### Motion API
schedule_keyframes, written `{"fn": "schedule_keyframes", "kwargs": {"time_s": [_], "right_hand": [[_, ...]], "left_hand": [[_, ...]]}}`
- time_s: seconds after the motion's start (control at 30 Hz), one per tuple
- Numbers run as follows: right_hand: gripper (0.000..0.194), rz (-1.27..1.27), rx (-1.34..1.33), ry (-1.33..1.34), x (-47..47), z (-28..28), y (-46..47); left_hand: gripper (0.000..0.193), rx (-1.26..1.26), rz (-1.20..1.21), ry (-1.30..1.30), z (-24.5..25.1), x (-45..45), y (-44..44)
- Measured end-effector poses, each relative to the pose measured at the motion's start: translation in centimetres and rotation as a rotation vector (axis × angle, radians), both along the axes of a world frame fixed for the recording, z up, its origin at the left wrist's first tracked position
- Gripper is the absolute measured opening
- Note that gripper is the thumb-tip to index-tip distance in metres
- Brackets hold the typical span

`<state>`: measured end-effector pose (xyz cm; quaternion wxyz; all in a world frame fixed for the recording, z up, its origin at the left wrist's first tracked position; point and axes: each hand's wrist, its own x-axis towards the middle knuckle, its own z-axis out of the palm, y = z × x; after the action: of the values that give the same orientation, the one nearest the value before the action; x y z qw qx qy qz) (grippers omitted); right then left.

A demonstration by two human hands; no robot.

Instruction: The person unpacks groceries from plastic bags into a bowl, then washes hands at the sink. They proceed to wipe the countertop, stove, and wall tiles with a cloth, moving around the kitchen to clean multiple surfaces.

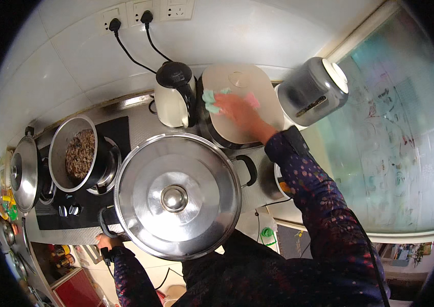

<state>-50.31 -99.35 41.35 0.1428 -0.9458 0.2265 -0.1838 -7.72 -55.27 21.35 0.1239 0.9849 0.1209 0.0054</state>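
Note:
My right hand (pixel 236 109) presses a green-and-pink cloth (pixel 209 100) flat on the rounded beige lid (pixel 236 132) of a dark-sided countertop appliance. The cloth shows on both sides of the fingers. Low at the counter's front edge, my left hand (pixel 109 242) touches the edge just below the black handle (pixel 106 220) of a large steel pot. Its fingers are partly hidden, so their grip is unclear. The pot's domed steel lid (pixel 144 176) with a round knob is on, and it stands between my two arms.
A white-and-black electric kettle (pixel 171 101) stands left of the appliance, a clear-walled canister (pixel 311 92) right of it. On the black gas hob (pixel 83 218) sit an open pot (pixel 58 153) of brown crumbly food and a lidded pan (pixel 25 174). A frosted window (pixel 393 134) borders the right side.

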Motion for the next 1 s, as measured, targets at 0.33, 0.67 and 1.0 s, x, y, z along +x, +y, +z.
{"fn": "schedule_keyframes", "kwargs": {"time_s": [0.33,0.67,1.0], "right_hand": [[0.015,-0.161,-0.038,-0.077,-9.8,0.7,8.6],[0.025,-0.514,-0.3,-0.208,-2.7,2.8,-9.9],[0.021,-0.486,-0.444,0.084,-7.5,0.0,-13.4]], "left_hand": [[0.056,-0.138,0.134,-0.035,-2.6,1.0,0.6],[0.047,-0.043,0.522,-0.138,-6.3,3.9,-0.2],[0.057,-0.151,0.151,-0.069,-5.7,2.3,1.5]]}}
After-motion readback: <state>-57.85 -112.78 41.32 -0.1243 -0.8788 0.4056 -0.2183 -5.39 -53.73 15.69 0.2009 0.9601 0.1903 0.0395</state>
